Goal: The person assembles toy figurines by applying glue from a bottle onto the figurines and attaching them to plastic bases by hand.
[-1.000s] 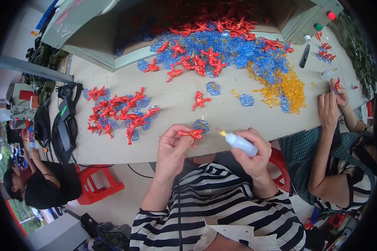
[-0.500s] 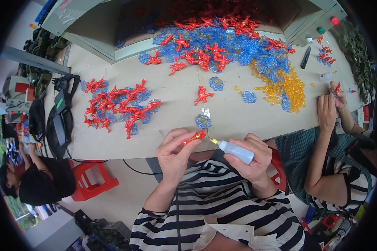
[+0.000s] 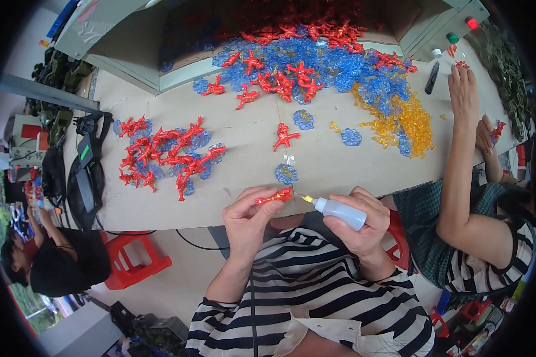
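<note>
Between the fingers of my left hand (image 3: 247,215) is a small red figurine (image 3: 275,196) with gold-coloured marks, held lying sideways over the table's front edge. My right hand (image 3: 363,223) is closed around a pale squeeze bottle (image 3: 342,213) with a yellow tip. The bottle leans so that its nozzle (image 3: 307,198) points at the figurine, with a small gap between them. Just beyond my hands lies a clear blue flower-shaped piece (image 3: 286,174). Farther back rest a single red figurine (image 3: 284,137) and another blue piece (image 3: 304,119).
Red figurines on blue pieces (image 3: 167,152) cluster at the left. A heap of blue pieces (image 3: 321,62) and yellow pieces (image 3: 402,125) spreads at the back, before an open-fronted box (image 3: 155,80). A black cutter (image 3: 432,77) lies right. A co-worker's arm (image 3: 467,143) reaches over the table there.
The bottle's nozzle has drawn slightly right, away from the figurine. At the right, the co-worker's one arm has stretched out toward the far figurines. The view has shifted a little.
</note>
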The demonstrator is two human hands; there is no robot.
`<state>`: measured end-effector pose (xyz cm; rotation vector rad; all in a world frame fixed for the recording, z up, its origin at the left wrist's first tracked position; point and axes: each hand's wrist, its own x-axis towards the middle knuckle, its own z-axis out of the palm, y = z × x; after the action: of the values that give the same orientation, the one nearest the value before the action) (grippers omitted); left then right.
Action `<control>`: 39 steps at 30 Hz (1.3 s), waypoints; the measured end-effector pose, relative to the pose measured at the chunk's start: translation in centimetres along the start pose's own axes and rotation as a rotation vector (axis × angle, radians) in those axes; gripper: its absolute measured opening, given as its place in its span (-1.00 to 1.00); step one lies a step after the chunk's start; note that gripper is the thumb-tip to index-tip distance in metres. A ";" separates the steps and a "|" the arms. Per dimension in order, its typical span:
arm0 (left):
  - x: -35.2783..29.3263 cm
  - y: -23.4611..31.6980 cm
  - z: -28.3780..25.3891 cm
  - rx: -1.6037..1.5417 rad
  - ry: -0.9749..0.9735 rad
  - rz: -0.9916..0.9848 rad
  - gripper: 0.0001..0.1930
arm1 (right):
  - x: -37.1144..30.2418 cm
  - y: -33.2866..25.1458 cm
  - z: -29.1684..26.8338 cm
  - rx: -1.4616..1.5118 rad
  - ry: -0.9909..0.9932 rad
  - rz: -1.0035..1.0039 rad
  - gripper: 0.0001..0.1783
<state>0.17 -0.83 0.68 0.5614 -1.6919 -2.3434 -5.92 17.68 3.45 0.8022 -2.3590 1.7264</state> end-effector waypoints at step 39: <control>-0.5 -0.1 -0.1 0.207 0.075 0.244 -0.76 | 1.0 -0.2 0.3 -0.001 -0.083 -0.048 -0.67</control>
<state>0.70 -0.66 0.71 0.4413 -1.8636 -1.9711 -6.59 17.05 3.91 0.9407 -2.3717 1.7046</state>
